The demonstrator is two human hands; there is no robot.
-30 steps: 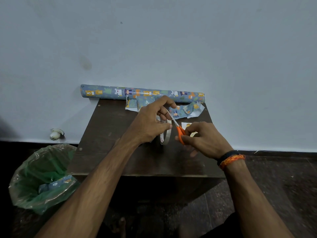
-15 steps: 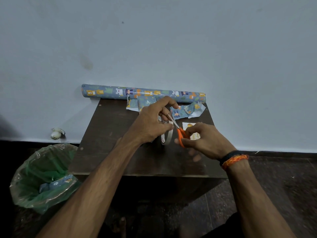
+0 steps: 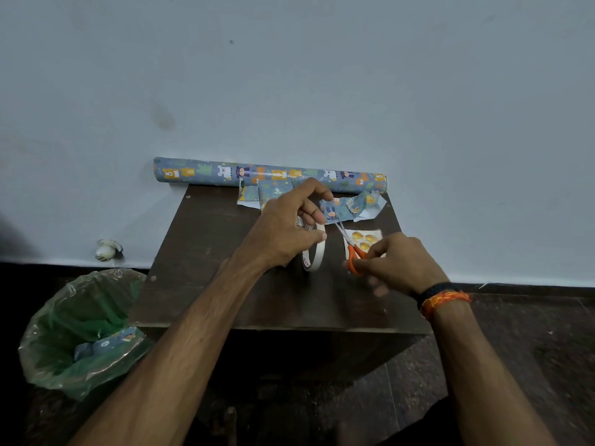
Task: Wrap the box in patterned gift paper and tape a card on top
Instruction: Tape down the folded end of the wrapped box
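Note:
My left hand (image 3: 286, 226) holds a roll of tape (image 3: 314, 252) upright over the dark table (image 3: 225, 284), its fingertips pinching a drawn-out strip. My right hand (image 3: 396, 262) grips orange-handled scissors (image 3: 352, 252) whose blades point up toward that strip. Under the scissors lies a white card (image 3: 367, 238) with yellow pictures. A roll of blue patterned gift paper (image 3: 270, 175) lies along the table's back edge by the wall. A small box wrapped in the same paper (image 3: 273, 193) sits just behind my left hand, mostly hidden.
Cut scraps of patterned paper (image 3: 354, 207) lie at the table's back right. A bin lined with a green bag (image 3: 80, 329) holding paper offcuts stands on the floor to the left. A small white object (image 3: 108, 249) sits at the wall's foot.
My right hand and the scissors have drifted right and slightly away from the tape roll, uncovering more of the card. My left hand keeps its hold on the tape.

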